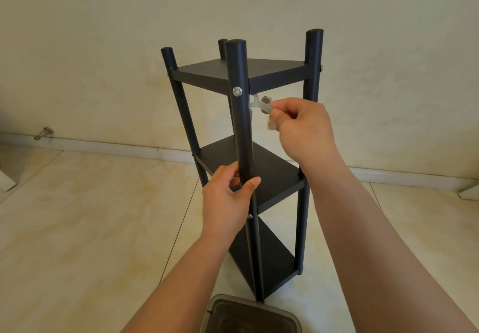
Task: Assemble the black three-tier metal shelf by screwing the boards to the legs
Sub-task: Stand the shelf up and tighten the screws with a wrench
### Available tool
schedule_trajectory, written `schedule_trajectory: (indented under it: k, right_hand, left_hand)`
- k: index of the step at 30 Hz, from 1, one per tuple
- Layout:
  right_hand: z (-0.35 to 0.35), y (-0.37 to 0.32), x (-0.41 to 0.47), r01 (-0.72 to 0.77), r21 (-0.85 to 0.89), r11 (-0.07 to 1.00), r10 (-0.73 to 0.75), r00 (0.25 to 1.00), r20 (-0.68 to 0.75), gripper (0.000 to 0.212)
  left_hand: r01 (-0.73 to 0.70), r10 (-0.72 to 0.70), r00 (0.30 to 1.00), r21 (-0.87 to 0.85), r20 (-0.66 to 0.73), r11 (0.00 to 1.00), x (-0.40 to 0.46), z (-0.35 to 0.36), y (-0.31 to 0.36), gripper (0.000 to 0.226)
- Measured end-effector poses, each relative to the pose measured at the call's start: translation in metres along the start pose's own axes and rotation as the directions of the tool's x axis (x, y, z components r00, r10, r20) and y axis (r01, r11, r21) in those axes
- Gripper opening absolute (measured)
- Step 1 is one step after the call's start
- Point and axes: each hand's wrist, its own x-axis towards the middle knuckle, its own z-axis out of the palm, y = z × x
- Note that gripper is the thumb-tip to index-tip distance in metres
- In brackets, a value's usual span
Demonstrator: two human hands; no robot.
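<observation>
The black three-tier shelf stands upright on the floor, with all three boards fixed between its legs. My left hand grips the near front leg at the height of the middle board. A silver screw head shows on that leg just below the top board. My right hand pinches a small flat silver wrench whose open end sits behind the leg, under the top board's corner. What the wrench's jaw bites on is hidden.
A grey container with a rounded rim sits on the floor at the bottom edge, close to the shelf's foot. A metal fitting pokes out of the wall at the left by the skirting. Pale tiled floor surrounds the shelf.
</observation>
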Motion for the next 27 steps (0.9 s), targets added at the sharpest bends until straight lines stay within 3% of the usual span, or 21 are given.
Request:
schedule_trajectory:
  k: [10,21,27]
  right_hand:
    - [0.0002,-0.0035,0.001,-0.076,0.131,0.989,0.075,0.997,0.007,0.023]
    - [-0.002,-0.0057,0.0,-0.103,0.139,0.985,0.094,0.993,0.068,0.022]
    - [0.0003,-0.0023,-0.0043,-0.139,0.186,0.973,0.099,0.973,0.208,0.011]
  left_hand:
    - [-0.002,0.002,1.0,0.025,0.029,1.0,-0.001,0.0007,-0.0023,0.029]
    - [0.017,-0.018,0.999,0.038,0.026,0.999,0.0005,0.0003,-0.005,0.029]
    - [0.005,-0.007,0.999,0.061,0.033,0.998,0.0001,0.0005,-0.0052,0.03]
